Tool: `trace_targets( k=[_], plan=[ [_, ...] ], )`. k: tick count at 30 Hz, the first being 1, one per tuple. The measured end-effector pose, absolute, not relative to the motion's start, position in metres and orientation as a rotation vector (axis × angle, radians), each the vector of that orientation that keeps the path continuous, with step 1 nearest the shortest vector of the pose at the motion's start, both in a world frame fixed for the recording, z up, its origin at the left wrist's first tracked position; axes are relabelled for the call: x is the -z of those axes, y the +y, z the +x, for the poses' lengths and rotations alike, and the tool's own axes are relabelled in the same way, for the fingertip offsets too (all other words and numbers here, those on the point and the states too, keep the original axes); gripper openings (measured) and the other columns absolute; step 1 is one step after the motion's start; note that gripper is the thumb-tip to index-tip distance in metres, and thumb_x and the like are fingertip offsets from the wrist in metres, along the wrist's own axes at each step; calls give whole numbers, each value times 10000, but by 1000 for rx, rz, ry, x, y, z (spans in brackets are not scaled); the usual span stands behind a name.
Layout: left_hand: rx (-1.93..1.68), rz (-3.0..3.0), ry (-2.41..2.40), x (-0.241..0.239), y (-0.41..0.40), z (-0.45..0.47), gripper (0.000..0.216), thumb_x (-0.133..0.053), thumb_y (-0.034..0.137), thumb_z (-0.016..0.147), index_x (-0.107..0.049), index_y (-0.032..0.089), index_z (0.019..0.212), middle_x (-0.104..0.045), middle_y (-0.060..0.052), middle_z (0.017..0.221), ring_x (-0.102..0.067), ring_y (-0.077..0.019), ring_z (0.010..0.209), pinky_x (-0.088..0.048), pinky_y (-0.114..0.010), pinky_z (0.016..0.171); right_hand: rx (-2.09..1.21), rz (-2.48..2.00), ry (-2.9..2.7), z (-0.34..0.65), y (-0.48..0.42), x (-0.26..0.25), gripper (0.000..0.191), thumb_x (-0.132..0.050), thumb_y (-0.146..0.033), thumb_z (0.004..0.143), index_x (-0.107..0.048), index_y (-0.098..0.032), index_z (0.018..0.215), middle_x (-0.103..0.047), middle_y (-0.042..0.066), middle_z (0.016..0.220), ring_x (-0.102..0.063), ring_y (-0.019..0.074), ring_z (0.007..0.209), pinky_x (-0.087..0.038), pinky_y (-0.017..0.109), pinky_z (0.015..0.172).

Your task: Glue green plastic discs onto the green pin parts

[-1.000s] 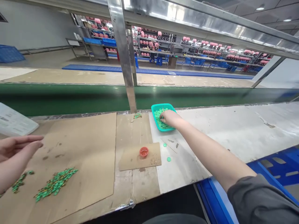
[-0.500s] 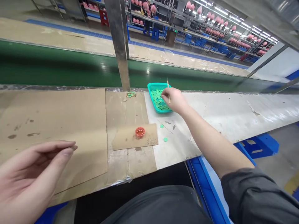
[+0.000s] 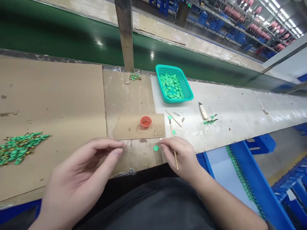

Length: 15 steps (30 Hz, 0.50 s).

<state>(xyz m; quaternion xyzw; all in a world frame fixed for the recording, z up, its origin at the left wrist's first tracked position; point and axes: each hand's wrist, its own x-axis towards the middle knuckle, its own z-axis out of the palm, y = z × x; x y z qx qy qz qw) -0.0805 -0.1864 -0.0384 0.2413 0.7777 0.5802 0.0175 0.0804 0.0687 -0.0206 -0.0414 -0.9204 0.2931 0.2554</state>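
My left hand hovers over the near edge of the cardboard, thumb and fingers pinched together. Whatever tiny thing may be between its fingertips is too small to make out. In my right hand is a thin paintbrush, its dark tip pointing away from me. The fingertips of that hand are just beside a green disc on the table. Two more green discs, one lower and one by the brush tip, lie farther off. A small red cup of liquid stands on a cardboard piece.
A turquoise basket of green discs sits at the back. Green-and-gold pieces lie in a heap at left and a small pile behind. A utility knife, a thin stick and several green pieces rest at right. A metal post rises behind.
My right hand has come back from the basket towards me with the brush. A green disc now lies by its fingertips. My left hand has moved right, and the view has tipped down.
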Motion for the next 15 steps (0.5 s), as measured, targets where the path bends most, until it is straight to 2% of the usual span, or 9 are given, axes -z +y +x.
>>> trace_targets(
  k=[4,8,12,15],
  plan=[
    [-1881,674,2125,35,-168,-75,397,-1000,657,1046,-904,279,1117,-874,-55,1116,-855,-192,934,-740,-173,869,-780,-55,-2537,85,69,16,176,-705,-129,1168,-855,-183,1242,-823,35,888,-761,190,769,-621,321,748],
    [-1838,643,2075,35,-163,-74,420,-971,713,1056,-907,301,1110,-876,-61,1105,-862,-203,941,-726,-151,873,-741,-54,-2585,83,65,16,189,-701,-156,1168,-859,-195,1263,-796,27,872,-737,194,769,-604,328,743],
    [-1827,618,2115,45,-169,-73,362,-966,675,1079,-884,333,1166,-873,-28,1156,-864,-212,984,-748,-181,910,-705,-216,-2566,81,57,22,102,-730,-230,1177,-825,-197,1198,-744,10,829,-706,200,758,-588,340,735],
    [-1775,682,2149,46,-172,-71,304,-909,598,1147,-853,304,1204,-866,7,1187,-861,-206,1018,-756,-198,920,-659,-242,-2574,81,53,22,146,-732,-282,1199,-831,-208,1121,-746,33,826,-710,223,765,-571,363,712]
  ],
)
